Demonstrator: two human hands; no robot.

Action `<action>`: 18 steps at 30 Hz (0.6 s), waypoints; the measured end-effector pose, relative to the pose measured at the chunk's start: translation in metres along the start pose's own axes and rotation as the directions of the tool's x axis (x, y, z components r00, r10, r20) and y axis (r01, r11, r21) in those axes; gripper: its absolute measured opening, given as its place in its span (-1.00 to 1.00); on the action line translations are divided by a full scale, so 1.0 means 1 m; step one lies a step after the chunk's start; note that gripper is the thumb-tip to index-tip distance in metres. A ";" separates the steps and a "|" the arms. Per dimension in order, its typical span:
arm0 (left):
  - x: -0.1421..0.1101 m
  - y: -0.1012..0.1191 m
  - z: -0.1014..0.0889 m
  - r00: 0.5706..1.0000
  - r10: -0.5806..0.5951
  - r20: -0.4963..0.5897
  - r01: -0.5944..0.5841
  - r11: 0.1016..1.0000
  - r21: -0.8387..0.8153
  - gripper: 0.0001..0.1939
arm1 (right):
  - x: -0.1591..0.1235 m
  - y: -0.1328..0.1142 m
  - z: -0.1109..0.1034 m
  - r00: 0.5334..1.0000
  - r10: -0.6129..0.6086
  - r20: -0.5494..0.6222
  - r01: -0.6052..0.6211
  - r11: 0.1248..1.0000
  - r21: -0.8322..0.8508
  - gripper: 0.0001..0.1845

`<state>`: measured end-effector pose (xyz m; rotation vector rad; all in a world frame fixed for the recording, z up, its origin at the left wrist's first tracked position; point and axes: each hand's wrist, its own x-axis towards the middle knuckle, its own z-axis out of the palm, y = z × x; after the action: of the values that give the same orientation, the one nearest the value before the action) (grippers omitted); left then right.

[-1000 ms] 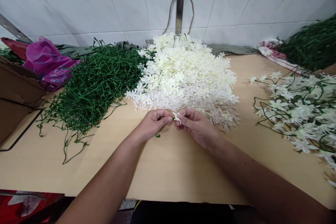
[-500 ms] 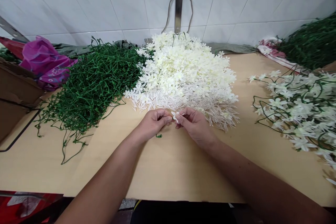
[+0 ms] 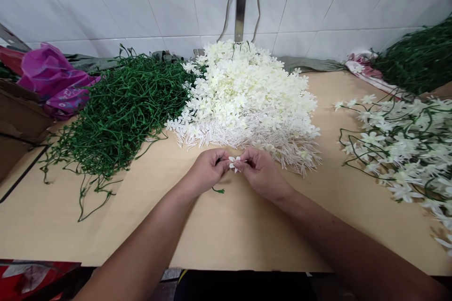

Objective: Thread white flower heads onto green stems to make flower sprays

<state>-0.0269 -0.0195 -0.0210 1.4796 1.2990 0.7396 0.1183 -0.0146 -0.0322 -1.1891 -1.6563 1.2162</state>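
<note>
Over the middle of the board, my left hand [image 3: 208, 169] pinches a thin green plastic stem [image 3: 219, 191], one tip of which pokes out below the fingers. Facing it, my right hand [image 3: 259, 169] grips a white artificial flower [image 3: 234, 163] between thumb and fingers. The fingertips of both hands nearly meet at the flower, and they hide where stem and flower come together. Just beyond them lies a heap of white artificial flowers [image 3: 250, 84], with thin white stalks along its near side. To its left spreads a tangled pile of green stems [image 3: 134, 108].
White flowers on green stems [image 3: 406, 150] are spread on the right. Behind them are more green stems [image 3: 420, 61] and a red-and-white cloth [image 3: 363, 70]. A purple bag [image 3: 56, 77] and a cardboard box [image 3: 19, 131] stand at the left. A metal bracket [image 3: 240, 7] is fixed to the tiled wall.
My fingers have turned the flower so its petals show more openly. The green tip below my left hand has shifted slightly right and down. Both hands stay in the same place.
</note>
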 end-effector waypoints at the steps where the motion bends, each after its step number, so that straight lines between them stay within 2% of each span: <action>1: 0.000 -0.001 0.000 1.000 0.008 0.000 -0.008 1.000 0.007 -0.87 | 0.000 0.000 0.001 1.000 -0.004 0.007 0.004 1.000 0.005 -0.86; 11: -0.002 0.000 -0.001 1.000 -0.017 -0.019 0.017 1.000 0.005 -0.88 | 0.001 0.003 0.002 0.999 -0.036 0.036 0.037 0.999 -0.028 -0.86; 16: -0.004 0.008 0.000 1.000 -0.001 -0.005 0.000 0.997 -0.074 -0.87 | 0.005 0.000 -0.002 0.994 0.028 0.106 -0.054 0.965 0.255 -0.78; 18: -0.004 0.008 0.001 1.000 0.007 -0.016 -0.008 0.996 -0.084 -0.86 | 0.006 -0.001 -0.005 0.990 0.049 0.135 -0.090 0.945 0.313 -0.74</action>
<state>-0.0238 -0.0227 -0.0128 1.4144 1.2598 0.8032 0.1212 -0.0077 -0.0298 -0.9921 -1.4446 1.5645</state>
